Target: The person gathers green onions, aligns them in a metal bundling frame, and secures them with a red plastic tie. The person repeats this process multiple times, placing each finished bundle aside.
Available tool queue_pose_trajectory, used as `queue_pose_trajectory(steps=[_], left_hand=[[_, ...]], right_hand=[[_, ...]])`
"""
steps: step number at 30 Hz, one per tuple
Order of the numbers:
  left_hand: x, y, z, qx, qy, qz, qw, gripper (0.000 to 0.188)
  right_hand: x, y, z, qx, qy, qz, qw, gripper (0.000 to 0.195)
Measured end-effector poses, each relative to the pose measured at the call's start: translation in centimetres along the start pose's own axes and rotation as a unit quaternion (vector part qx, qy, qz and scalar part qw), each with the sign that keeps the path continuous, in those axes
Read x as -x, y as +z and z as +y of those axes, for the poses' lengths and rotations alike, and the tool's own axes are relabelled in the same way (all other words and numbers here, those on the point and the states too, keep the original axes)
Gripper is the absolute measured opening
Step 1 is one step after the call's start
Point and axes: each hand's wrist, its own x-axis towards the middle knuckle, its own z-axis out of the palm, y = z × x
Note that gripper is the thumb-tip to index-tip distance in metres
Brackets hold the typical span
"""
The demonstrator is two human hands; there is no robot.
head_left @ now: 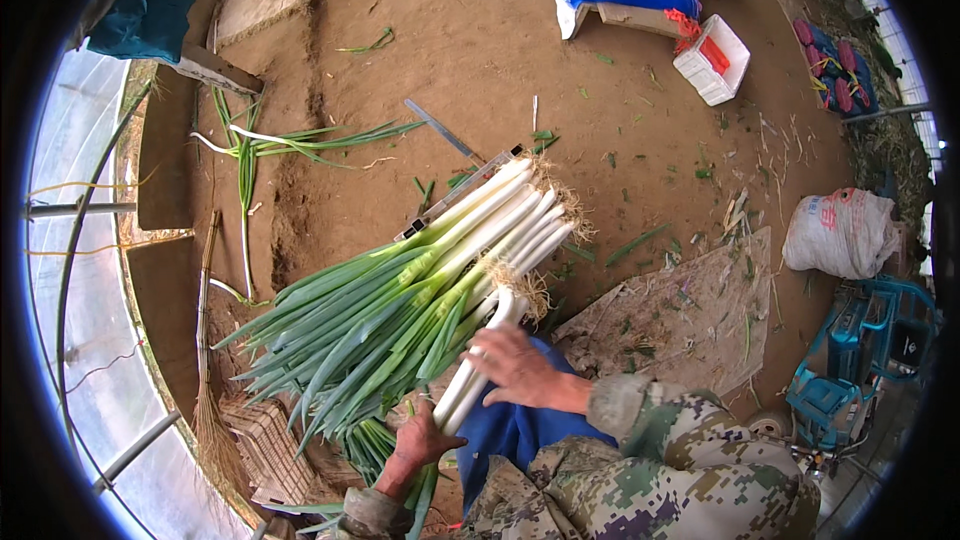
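Observation:
My left hand (pixel 424 439) is shut around the lower part of some white green-onion stalks (pixel 461 394), where their leaves begin. Blurred slightly, my right hand (pixel 517 367) lies across the same stalks farther up, with its thumb apart; whether it grips them cannot be told. Just beyond is a large pile of long green onions (pixel 420 277), roots toward the upper right and leaves toward the lower left. The pile rests against a narrow frame with black ends (pixel 465 191). A long flat metal blade (pixel 442 131) sticks out past this frame. Blue cloth (pixel 495 450) covers part of my lap.
Loose green onions (pixel 247 165) lie on the dirt floor at left, near a straw broom (pixel 206 390) and a plastic crate (pixel 266 450). A white foam box (pixel 731 45) stands upper right, a woven sack (pixel 840 232) and teal vehicle (pixel 832 390) at right. A sheet (pixel 675 315) bears scraps.

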Motion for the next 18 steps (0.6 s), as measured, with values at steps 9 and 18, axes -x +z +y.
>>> queue_pose_trajectory(steps=[9,18], left_hand=[[1.7,-2.9,-3.5,0.017,0.064,-0.115,0.991,0.087],[-1.8,-8.3,0.7,-0.073,-0.005,0.012,0.997,0.065]], right_hand=[[-2.7,4.4,-2.1,0.071,-0.126,-0.111,0.983,0.02],[-7.5,3.7,5.8,0.072,-0.112,-0.037,0.99,0.023]])
